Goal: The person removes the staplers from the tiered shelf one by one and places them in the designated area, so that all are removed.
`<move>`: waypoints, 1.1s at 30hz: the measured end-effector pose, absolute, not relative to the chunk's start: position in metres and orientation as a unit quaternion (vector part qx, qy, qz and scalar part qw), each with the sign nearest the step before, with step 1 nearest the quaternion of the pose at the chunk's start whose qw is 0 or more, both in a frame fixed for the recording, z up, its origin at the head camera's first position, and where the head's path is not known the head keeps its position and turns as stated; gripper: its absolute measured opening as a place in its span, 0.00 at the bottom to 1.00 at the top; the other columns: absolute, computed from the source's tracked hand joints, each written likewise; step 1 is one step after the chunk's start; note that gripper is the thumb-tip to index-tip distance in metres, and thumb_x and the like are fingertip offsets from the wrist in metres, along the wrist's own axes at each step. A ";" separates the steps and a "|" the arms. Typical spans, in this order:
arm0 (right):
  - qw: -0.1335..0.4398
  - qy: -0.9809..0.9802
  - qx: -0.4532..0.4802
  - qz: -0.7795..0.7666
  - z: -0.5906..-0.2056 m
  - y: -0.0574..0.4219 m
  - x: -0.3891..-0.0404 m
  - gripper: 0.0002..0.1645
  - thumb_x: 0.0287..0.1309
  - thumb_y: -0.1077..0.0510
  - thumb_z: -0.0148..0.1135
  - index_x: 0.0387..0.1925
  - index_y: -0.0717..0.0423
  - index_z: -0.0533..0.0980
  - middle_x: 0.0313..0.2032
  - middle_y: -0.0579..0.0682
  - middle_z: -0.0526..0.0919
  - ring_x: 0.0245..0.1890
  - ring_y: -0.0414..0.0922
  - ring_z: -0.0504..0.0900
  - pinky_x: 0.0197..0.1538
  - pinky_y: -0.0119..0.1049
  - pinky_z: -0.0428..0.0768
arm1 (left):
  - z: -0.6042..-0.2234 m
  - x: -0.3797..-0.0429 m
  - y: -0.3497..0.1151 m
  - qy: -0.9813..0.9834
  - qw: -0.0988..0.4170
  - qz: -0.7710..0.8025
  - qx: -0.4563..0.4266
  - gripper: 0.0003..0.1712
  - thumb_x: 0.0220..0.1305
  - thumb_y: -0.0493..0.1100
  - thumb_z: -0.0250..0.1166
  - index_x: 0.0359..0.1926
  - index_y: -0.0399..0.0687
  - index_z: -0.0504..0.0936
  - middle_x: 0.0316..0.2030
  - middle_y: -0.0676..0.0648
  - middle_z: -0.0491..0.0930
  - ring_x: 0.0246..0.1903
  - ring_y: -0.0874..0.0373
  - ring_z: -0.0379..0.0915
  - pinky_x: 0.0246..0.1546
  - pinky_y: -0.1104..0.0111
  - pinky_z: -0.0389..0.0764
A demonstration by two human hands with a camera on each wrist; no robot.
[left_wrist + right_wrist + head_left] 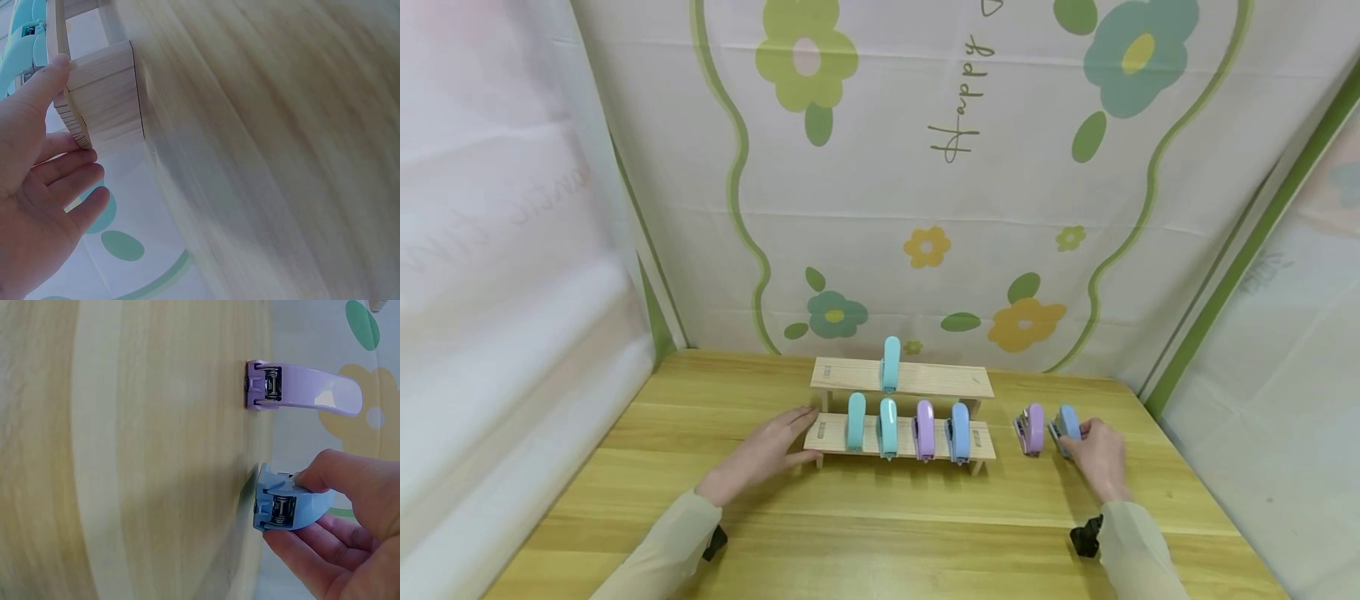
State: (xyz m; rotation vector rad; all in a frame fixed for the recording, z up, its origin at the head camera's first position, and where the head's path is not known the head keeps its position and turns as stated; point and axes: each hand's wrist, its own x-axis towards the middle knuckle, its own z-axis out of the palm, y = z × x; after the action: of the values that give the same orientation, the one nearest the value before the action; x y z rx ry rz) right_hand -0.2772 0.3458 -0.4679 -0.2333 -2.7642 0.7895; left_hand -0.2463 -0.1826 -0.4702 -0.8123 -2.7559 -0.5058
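My right hand (1099,457) pinches a small blue stapler (300,503) between thumb and fingers at the right of the table. The stapler stands tilted, its base at or close to the tabletop. Just left of it a purple stapler (1035,429) stands on the table, apart from the hand. My left hand (767,454) holds the left end of the lower step of a wooden two-step stand (902,423). In the left wrist view the thumb lies on one edge of that board and the fingers (69,165) reach the other.
On the lower step stand two teal staplers (856,422), a purple stapler (924,431) and a blue stapler (959,433). One teal stapler (891,364) is on the upper step (940,379). A flower-printed cloth (850,192) rises behind the wooden table (887,533), with cloth at both sides.
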 end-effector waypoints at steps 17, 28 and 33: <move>0.120 -0.953 -0.085 0.265 -0.471 0.348 -0.279 0.20 0.55 0.59 0.66 0.39 0.76 0.75 0.35 0.73 0.83 0.29 0.55 0.83 0.24 0.40 0.82 | -0.468 -0.245 -0.181 -0.940 0.107 -0.176 -0.273 0.41 0.61 0.53 0.70 0.67 0.30 0.69 0.65 0.31 0.72 0.64 0.37 0.72 0.64 0.49 0.77; 0.115 -0.955 -0.092 0.259 -0.472 0.348 -0.280 0.20 0.55 0.59 0.67 0.39 0.75 0.76 0.35 0.73 0.83 0.30 0.58 0.84 0.26 0.42 0.83 | -0.468 -0.245 -0.182 -0.939 0.105 -0.183 -0.272 0.41 0.62 0.52 0.69 0.67 0.31 0.69 0.66 0.32 0.71 0.65 0.37 0.71 0.65 0.49 0.77; 0.112 -0.955 -0.092 0.259 -0.472 0.347 -0.280 0.20 0.55 0.59 0.67 0.39 0.75 0.75 0.35 0.73 0.83 0.30 0.57 0.84 0.25 0.41 0.83 | -0.469 -0.245 -0.181 -0.940 0.102 -0.186 -0.268 0.41 0.62 0.52 0.69 0.67 0.31 0.69 0.66 0.32 0.71 0.65 0.37 0.70 0.65 0.48 0.76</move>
State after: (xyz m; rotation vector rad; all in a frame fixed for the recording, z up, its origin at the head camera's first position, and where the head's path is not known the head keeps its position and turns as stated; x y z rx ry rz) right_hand -0.2799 0.3475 -0.4725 -0.2687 -2.8026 0.7598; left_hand -0.2453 -0.1814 -0.4691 -0.7909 -2.7752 -0.5480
